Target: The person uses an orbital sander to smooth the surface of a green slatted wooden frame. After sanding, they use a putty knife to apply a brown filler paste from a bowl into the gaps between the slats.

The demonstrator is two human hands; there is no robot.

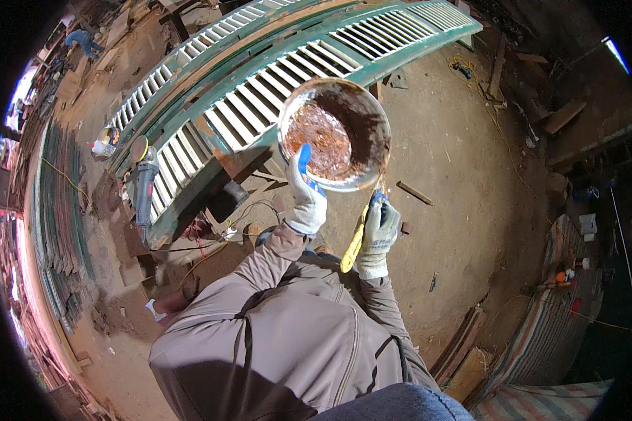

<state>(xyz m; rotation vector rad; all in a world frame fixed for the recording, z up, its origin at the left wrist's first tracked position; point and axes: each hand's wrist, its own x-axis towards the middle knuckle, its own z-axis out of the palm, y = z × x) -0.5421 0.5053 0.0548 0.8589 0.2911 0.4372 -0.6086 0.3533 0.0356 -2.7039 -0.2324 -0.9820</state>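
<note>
A round, pale metal bowl [384,130] is tipped toward me, its inside smeared with reddish-brown paste [316,140]. My left hand [307,205], in a white glove with blue fingertips, grips the bowl's near left rim, the thumb lying over the edge. At the bowl's lower right my right hand [380,230], gloved the same way, is closed around a yellow-handled scraper [354,242]. The scraper's handle points down toward me. Its working end is up against the bowl's near right rim, where brown paste clings, and is mostly hidden.
Beyond the bowl lie long green louvred panels [414,56] with white slats. An angle grinder [145,186] rests at their left end, near a white tub [104,144]. Stacked boards [63,203] line the left; a cable [207,259] and a wood offcut [415,193] lie on the floor.
</note>
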